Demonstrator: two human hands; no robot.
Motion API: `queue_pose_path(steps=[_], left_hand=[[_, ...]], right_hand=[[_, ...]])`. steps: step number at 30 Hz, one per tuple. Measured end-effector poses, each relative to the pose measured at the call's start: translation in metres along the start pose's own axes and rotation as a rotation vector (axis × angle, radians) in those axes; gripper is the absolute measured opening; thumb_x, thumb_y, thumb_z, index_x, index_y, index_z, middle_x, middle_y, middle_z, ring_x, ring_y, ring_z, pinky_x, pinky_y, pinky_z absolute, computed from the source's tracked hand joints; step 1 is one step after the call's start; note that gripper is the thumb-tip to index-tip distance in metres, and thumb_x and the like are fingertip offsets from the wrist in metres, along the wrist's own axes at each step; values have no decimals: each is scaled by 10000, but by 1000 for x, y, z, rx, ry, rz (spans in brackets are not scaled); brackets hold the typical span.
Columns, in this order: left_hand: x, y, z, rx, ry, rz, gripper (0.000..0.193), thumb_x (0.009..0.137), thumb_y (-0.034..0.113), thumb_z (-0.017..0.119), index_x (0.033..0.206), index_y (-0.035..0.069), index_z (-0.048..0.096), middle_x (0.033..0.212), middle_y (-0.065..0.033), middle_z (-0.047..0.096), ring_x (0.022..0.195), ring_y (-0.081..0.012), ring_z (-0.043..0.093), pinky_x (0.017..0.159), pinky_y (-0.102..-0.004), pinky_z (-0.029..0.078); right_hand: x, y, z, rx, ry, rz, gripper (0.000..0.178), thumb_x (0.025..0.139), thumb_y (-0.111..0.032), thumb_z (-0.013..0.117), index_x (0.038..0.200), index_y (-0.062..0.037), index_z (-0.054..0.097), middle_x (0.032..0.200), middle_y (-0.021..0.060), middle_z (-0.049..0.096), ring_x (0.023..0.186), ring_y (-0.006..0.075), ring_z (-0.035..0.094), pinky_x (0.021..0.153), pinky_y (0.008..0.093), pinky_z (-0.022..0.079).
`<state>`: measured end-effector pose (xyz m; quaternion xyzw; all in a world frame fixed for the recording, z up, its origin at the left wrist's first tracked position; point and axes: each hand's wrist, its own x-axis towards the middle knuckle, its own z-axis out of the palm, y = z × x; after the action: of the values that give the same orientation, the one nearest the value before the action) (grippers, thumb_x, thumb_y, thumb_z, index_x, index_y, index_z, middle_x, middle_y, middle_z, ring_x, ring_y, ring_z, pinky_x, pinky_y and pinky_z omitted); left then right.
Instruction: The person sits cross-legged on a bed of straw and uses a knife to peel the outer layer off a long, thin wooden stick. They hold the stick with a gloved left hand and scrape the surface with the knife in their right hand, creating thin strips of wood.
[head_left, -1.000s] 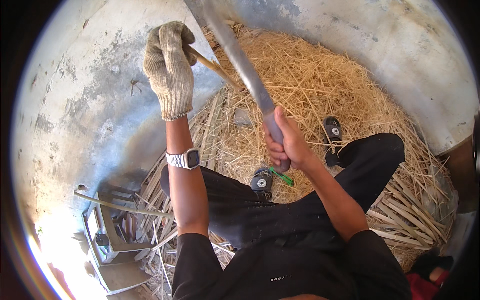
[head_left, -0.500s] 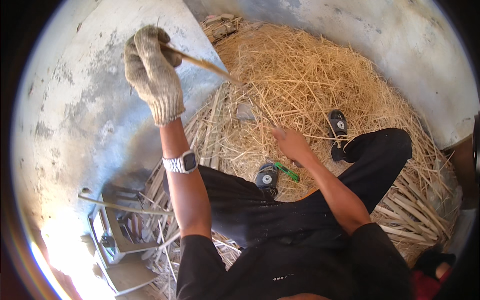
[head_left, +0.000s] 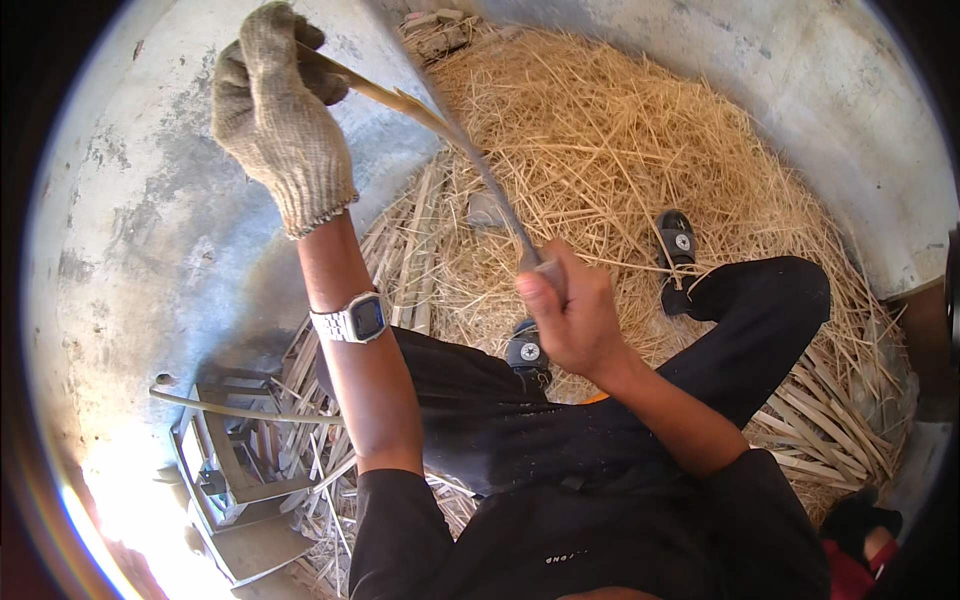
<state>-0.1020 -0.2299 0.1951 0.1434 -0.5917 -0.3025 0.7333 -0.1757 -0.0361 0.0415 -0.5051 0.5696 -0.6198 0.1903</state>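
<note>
Gloved left hand (head_left: 283, 125), far left: we pinch thin strip (head_left: 383, 94). Bare right hand (head_left: 580, 315), mid-scene: we grip long knife (head_left: 505, 200). Knife overlaps strip's right end; contact, we cannot tell. Straw heap (head_left: 610, 140) beyond, far. Slats (head_left: 825, 430) right; wooden frame (head_left: 270, 490) near left; stained wall (head_left: 140, 210) left.

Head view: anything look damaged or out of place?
Yes: the left hand is gloved but the right hand, gripping the knife, is bare, which looks mismatched. The strip also looks splintered near the knife.
</note>
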Motion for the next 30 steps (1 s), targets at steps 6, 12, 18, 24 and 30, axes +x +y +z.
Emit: queue_pose_path(steps=[6,12,18,24,30], left_hand=[[-4,-4,0,-72,-152,-5,322,938,318,695,900,2,646,737,-103,692,489,-111,588,472,-250,509],[4,-3,0,-158,-219,-61,317,955,324,674,924,9,653,759,-87,683,517,-88,583,480,-245,484],[3,7,25,70,-255,-72,346,954,356,658,922,12,680,738,-53,676,573,-116,600,561,-264,484],[6,-1,28,78,-248,-24,347,949,363,658,903,20,689,690,-50,670,577,-113,604,576,-253,481],[2,6,28,47,-234,-32,319,958,328,642,928,12,680,717,-51,669,576,-106,595,569,-248,477]], right_hand=[[-3,41,12,-182,50,120,456,978,-440,591,877,3,563,566,191,584,460,356,586,445,431,449],[-1,41,-17,981,-384,763,541,1002,-591,455,796,-91,465,508,-17,397,370,81,373,367,293,374],[0,13,-30,297,-119,442,497,1041,-487,456,766,-73,464,506,-21,423,372,64,391,353,247,361],[8,-19,-29,31,72,76,444,1020,-421,524,920,-2,632,561,70,527,521,154,568,502,334,429],[5,72,-9,-317,-246,627,581,1035,-486,431,944,38,663,532,75,541,462,194,565,526,332,481]])
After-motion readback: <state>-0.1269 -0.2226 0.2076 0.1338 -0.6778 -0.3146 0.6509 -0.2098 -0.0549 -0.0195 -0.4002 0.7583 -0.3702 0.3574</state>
